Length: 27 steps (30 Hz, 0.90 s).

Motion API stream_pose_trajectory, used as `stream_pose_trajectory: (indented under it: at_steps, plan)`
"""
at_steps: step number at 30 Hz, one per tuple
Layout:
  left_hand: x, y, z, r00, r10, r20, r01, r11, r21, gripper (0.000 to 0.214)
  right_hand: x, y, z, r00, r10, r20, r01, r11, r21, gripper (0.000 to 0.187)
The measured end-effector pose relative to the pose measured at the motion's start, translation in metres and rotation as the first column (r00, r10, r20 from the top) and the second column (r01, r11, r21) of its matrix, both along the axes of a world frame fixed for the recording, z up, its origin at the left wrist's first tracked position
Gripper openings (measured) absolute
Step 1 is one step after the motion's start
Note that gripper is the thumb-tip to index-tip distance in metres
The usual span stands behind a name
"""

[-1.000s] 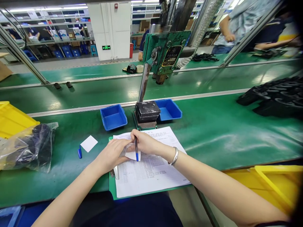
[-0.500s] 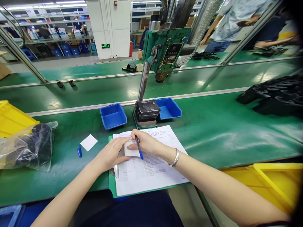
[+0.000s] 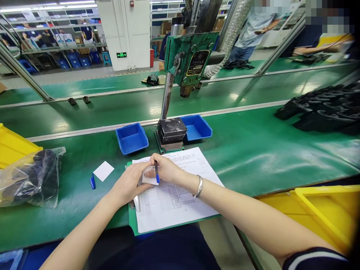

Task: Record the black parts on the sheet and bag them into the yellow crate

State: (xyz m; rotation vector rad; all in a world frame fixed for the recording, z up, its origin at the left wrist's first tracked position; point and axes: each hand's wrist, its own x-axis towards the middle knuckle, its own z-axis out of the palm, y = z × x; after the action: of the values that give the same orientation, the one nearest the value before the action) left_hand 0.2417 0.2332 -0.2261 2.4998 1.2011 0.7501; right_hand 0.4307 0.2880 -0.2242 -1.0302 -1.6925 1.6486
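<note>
My right hand [image 3: 167, 169] is closed around a dark pen with a blue end [image 3: 156, 173]. A small white slip of paper [image 3: 149, 180] sits between my two hands, above the printed sheets. Its left side is in my left hand [image 3: 129, 183], fingers along the top and thumb below. Printed sheets [image 3: 180, 204] lie on a green clipboard [image 3: 133, 222] at the bench's front edge. To the left, a blue pen cap [image 3: 92, 181] rests beside another white paper square [image 3: 104, 171]. My fingers partly cover the slip.
Behind the clipboard stands a green press [image 3: 188, 60] over a dark metal block [image 3: 171, 130], with blue trays [image 3: 132, 138] either side. A plastic bag of dark parts [image 3: 33, 178] lies left. Black parts [image 3: 323, 108] are piled right; a yellow crate [image 3: 317, 202] stands below them.
My right hand has shifted slightly left towards my left hand, and the pen now points more steeply down. The slip is tilted and more covered. The whole view has shifted a little.
</note>
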Motion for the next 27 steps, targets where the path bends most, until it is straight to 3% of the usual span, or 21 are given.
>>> stream_pose_trajectory:
  at_steps: [9, 13, 16, 18, 20, 23, 25, 27]
  plan:
    - [-0.001, 0.001, 0.002, 1.0, 0.009, -0.029, -0.01, 0.999, -0.038, 0.08, -0.011, -0.003, 0.005, 0.999, -0.054, -0.001, 0.054, 0.996, 0.074, 0.052]
    - [-0.006, -0.001, 0.004, 0.998, 0.057, 0.016, -0.056, 0.998, -0.036, 0.085, -0.011, -0.001, 0.005, 0.998, -0.02, -0.061, 0.017, 0.999, -0.05, 0.055]
    - [-0.013, -0.003, 0.008, 0.979, 0.172, 0.105, -0.167, 0.984, -0.058, 0.082, -0.01, 0.001, 0.0, 0.996, -0.007, -0.091, -0.006, 0.989, -0.147, 0.06]
    - [-0.02, -0.004, 0.01, 0.941, 0.283, 0.187, -0.261, 0.956, -0.137, 0.072, -0.01, 0.001, -0.004, 0.994, -0.016, -0.108, 0.002, 0.991, -0.134, 0.062]
    - [-0.026, -0.005, 0.01, 0.876, 0.379, 0.3, -0.275, 0.901, -0.334, 0.062, -0.011, 0.001, -0.005, 0.993, -0.03, -0.118, 0.02, 0.996, -0.084, 0.06]
    - [-0.031, -0.006, 0.009, 0.754, 0.475, 0.453, -0.085, 0.755, -0.65, 0.054, -0.014, 0.001, -0.003, 0.993, -0.028, -0.111, 0.024, 0.999, -0.031, 0.057]
    - [-0.03, -0.008, 0.01, 0.684, 0.521, 0.512, 0.018, 0.689, -0.725, 0.052, -0.015, 0.001, -0.002, 0.996, -0.013, -0.091, 0.011, 1.0, -0.016, 0.057]
    - [-0.028, -0.009, 0.012, 0.628, 0.55, 0.551, 0.058, 0.673, -0.738, 0.051, -0.016, 0.001, -0.001, 0.998, 0.001, -0.068, 0.0, 1.0, 0.002, 0.058]
